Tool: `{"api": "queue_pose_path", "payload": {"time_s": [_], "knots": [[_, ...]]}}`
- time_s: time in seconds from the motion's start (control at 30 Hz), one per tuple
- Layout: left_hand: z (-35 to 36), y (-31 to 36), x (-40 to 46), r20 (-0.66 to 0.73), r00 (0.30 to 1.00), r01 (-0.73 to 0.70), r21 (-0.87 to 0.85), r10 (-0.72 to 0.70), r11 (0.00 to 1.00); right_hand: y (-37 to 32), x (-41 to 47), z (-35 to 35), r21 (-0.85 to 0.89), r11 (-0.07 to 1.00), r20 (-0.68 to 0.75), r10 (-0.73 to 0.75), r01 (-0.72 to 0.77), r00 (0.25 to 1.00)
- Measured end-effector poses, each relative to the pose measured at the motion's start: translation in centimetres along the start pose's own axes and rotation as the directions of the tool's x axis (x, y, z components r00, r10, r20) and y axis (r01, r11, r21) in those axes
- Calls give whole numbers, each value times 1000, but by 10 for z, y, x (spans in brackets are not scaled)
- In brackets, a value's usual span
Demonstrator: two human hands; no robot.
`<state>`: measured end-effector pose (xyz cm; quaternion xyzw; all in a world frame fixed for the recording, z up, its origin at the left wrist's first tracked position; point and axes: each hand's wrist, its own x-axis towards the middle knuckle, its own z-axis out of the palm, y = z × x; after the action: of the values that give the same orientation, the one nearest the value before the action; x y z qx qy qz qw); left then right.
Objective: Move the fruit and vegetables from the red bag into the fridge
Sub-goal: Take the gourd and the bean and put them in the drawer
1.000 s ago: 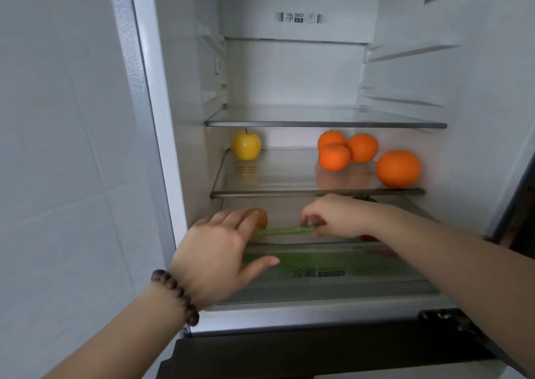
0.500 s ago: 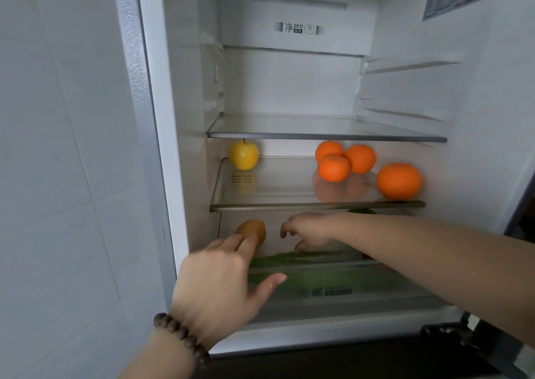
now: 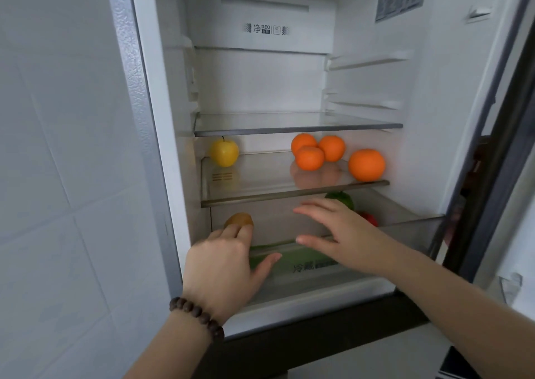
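Observation:
The fridge (image 3: 289, 127) stands open in front of me. A yellow apple (image 3: 224, 153) and several oranges (image 3: 366, 165) sit on its middle glass shelf. On the lowest level lie a brown kiwi (image 3: 238, 220), a long green vegetable (image 3: 275, 247), a green pepper (image 3: 341, 199) and something red (image 3: 368, 219). My left hand (image 3: 223, 265) rests open at the drawer front, fingertips touching the kiwi. My right hand (image 3: 338, 234) hovers open above the green vegetable, holding nothing. The red bag is out of sight.
A tiled white wall (image 3: 58, 176) runs along the left of the fridge. The fridge door (image 3: 498, 147) stands open at the right. The top glass shelf (image 3: 298, 125) carries nothing. A clear drawer with a label (image 3: 315, 265) sits below my hands.
My right hand let go of the long green vegetable, opened and lifted slightly. My view tilted upward. The left hand stays at the drawer front by the kiwi.

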<state>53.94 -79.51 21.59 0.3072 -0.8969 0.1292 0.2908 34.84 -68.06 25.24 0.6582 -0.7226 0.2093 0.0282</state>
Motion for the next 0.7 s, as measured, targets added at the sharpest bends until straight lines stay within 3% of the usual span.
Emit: {"api": "queue_pose_path", "payload": {"time_s": [0.17,0.3,0.5,0.63,0.7], "knots": [[1,0,-1,-44,999,-6,3,6,1000,22,-40,33,-279,959,-227,-8,-57,974],[6,0,-4,-117,993,-14,5,14,1000,30,-52,47,-340,938,-295,-34,-71,955],[17,26,-22,-205,965,165,-16,-165,986,37,-64,57,-263,961,-391,-29,-81,920],[32,63,-42,-213,908,348,-96,-360,933,55,-86,71,-210,958,-439,87,-196,894],[43,82,-48,-200,858,448,-162,-474,879,64,-90,75,-102,952,-478,207,-288,854]]}}
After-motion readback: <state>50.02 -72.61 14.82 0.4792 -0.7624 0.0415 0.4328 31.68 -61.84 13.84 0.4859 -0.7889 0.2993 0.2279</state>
